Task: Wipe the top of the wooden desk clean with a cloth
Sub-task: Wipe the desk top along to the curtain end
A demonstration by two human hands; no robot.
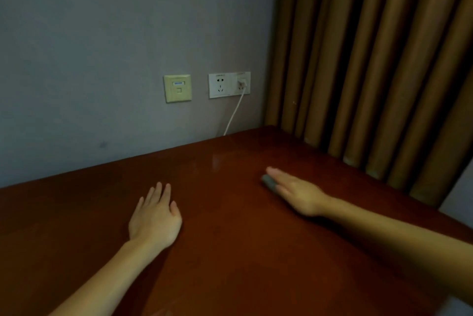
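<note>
Under the straight fingers (277, 173) of the right hand (299, 196) lies a small grey cloth (268, 182), pressed onto the wooden counter (230, 251); the left hand (156, 218) rests flat, its fingers straight.

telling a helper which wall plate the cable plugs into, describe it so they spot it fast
On the grey wall above the wooden desk, two plates sit left of the brown curtain. It is the white socket plate nearest the curtain, holding a white cable; the yellowish plate holds none.
</note>
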